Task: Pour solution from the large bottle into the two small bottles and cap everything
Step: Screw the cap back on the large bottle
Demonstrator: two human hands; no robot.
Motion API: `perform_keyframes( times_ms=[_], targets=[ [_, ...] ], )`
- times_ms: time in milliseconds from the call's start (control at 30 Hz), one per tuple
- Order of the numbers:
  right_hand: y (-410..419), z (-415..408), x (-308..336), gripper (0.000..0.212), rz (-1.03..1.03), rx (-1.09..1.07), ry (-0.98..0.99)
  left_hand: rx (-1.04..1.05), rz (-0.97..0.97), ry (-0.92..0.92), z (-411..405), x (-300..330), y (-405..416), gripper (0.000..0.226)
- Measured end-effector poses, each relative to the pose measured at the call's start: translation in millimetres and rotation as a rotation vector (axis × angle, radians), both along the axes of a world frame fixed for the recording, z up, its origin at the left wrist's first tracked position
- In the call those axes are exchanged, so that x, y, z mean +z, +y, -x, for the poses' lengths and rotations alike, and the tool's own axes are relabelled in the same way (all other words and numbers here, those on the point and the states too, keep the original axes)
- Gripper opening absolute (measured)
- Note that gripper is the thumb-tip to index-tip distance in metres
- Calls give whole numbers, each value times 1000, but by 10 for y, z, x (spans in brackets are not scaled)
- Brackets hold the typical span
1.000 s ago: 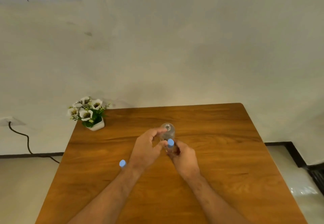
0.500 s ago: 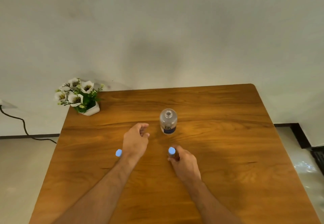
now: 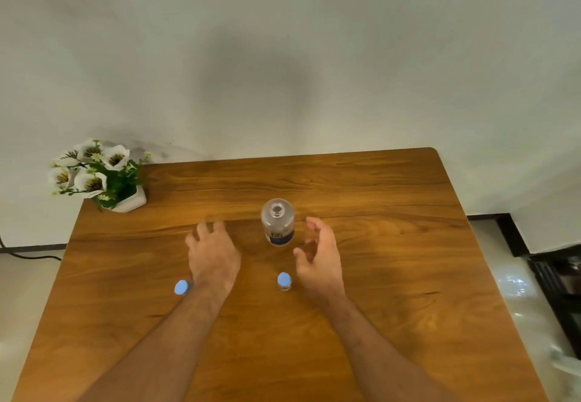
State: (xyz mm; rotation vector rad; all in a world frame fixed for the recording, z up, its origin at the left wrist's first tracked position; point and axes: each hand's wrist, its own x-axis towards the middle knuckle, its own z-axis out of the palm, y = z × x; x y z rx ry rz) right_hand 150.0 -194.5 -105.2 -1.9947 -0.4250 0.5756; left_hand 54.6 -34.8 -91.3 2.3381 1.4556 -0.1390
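Note:
The large clear bottle (image 3: 278,222) with a dark blue label stands upright and uncapped mid-table. A small bottle with a light blue cap (image 3: 284,281) stands in front of it, to the left of my right wrist. A second small blue-capped bottle (image 3: 181,287) stands at the left, partly hidden behind my left wrist. My left hand (image 3: 213,253) hovers open, palm down, to the left of the large bottle. My right hand (image 3: 319,253) is open with curled fingers just right of the large bottle, holding nothing. The large bottle's cap is not visible.
The wooden table (image 3: 393,219) meets a white wall at its far edge. A white pot of white flowers (image 3: 103,178) sits at the far left corner. A black cable (image 3: 28,256) runs along the floor at left; dark furniture (image 3: 559,282) stands at right.
My right hand let go of the capped small bottle, left it standing, and moved up beside the large bottle. My left hand opened and stayed left of it. The view tilted down.

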Motion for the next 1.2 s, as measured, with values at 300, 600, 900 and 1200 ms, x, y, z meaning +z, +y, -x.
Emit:
perform_keyframes(
  times_ms=[300,600,900,1200],
  targets=[
    [374,-268,-71,114,20,213,146,-31,-6,117,-70,-109,-27,34],
    [400,-297,23,81,-2,185,1,74,142,-267,-14,129,-1,32],
    [507,-193,721,75,-160,115,-117,106,413,-1129,-216,1449,77,31],
    [601,-6,1608,84,-298,123,-230,-211,64,-1022,-14,2411,-35,35]
  ],
)
